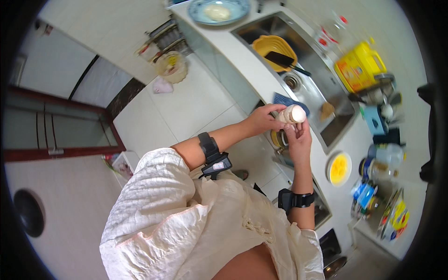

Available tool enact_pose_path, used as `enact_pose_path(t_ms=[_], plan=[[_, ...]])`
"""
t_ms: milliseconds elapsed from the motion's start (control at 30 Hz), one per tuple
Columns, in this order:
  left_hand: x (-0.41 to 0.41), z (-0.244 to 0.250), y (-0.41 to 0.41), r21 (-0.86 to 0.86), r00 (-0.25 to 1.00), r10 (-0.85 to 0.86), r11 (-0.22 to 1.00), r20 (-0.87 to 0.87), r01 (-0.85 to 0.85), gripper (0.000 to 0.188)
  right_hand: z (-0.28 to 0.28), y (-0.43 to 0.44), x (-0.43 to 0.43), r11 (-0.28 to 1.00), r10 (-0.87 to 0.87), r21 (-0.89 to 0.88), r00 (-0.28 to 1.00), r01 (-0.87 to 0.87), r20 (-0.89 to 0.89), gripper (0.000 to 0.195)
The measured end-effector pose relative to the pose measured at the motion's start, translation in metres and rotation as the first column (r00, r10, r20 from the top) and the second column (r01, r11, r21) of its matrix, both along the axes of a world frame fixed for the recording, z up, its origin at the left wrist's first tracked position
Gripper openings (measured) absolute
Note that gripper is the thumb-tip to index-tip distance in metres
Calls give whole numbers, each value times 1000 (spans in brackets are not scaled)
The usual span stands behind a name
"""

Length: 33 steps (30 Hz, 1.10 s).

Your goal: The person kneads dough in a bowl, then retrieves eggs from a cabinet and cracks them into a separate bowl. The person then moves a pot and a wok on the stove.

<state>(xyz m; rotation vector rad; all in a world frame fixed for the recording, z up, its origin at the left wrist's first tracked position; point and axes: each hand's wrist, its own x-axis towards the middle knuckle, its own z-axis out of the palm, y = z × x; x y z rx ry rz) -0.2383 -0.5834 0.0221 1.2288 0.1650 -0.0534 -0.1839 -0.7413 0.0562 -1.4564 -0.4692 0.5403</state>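
My left hand (265, 118) and my right hand (299, 138) both grip a pale, stubby, roughly cylindrical thing (292, 114). Its round white end faces up; what it is cannot be told for certain. The left fingers hold it from the side, while the right hand supports it from below. I hold it over the counter's front edge, close to the sink. Behind it, a blue cloth (284, 99) lies on the sink's near rim. A shallow white bowl of yellow liquid, like beaten egg (338, 169), stands on the counter to the right of my right forearm.
In the steel sink (311, 87) are a yellow basket (260, 45), a black-bladed cleaver (280, 58) and a brown lump (327, 110). A blue-rimmed plate (196, 12) holds something white. A yellow oil jug (360, 66) stands along the wall. A bin (180, 71) sits on the floor.
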Motion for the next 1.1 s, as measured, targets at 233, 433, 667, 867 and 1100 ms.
enact_pose_path(t_ms=[233, 433, 667, 867, 1100], plan=[[-88, -41, 165, -264, 895, 372, 862, -247, -432, 55, -73, 198, -29, 957, 257, -98, 956, -272, -140, 57], [-156, -83, 317, -224, 676, 616, 649, -404, -727, 49, -95, 394, -82, 839, 423, -141, 793, -525, -439, 55], [-190, -123, 477, -134, 549, 718, 551, -428, -824, 87, -105, 539, -94, 865, 408, -119, 821, -488, -400, 53], [-153, -141, 448, -154, 720, 421, 797, -552, -584, 76, -91, 435, -41, 748, 488, -182, 715, -639, -501, 40], [-18, -80, 332, -204, 902, -88, 979, -422, 1, 40, -35, 266, 21, 961, 31, -222, 859, -166, -511, 30]])
